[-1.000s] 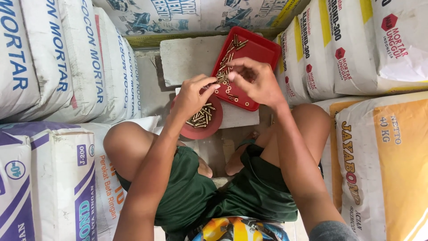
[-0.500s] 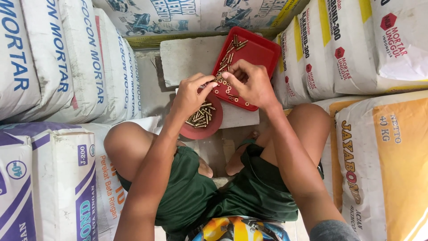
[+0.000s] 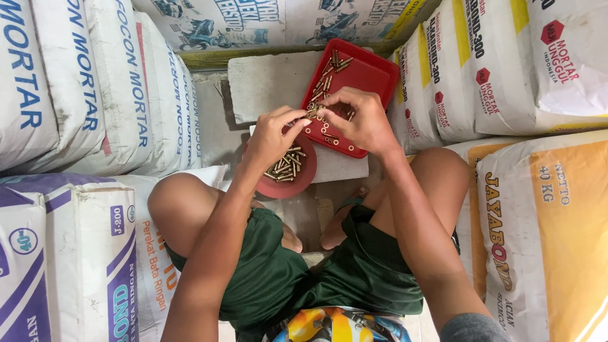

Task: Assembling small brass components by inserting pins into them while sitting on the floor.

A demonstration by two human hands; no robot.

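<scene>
Brass-coloured small parts sit pinched between our two hands, which meet over the near edge of the red rectangular tray (image 3: 370, 76): our left hand (image 3: 273, 136) closes its fingertips on a small brass piece (image 3: 311, 113), and our right hand (image 3: 358, 120) curls in from the other side, its fingertips drawn together right against the same spot (whether it grips a piece of its own, we cannot tell). Under the right hand, the tray holds loose brass pins (image 3: 330, 71) toward its far corner and several small ring-shaped washers (image 3: 335, 140) toward the near end. Just below the left hand lies a round red lid (image 3: 297, 180) with a heap of brass pins in it, touching the tray's near corner. Both containers rest on pale grey blocks (image 3: 266, 82). Our knees spread to either side, in dark green shorts (image 3: 266, 278). Stacked mortar sacks (image 3: 82, 82) wall us in on the left, the right and ahead.
</scene>
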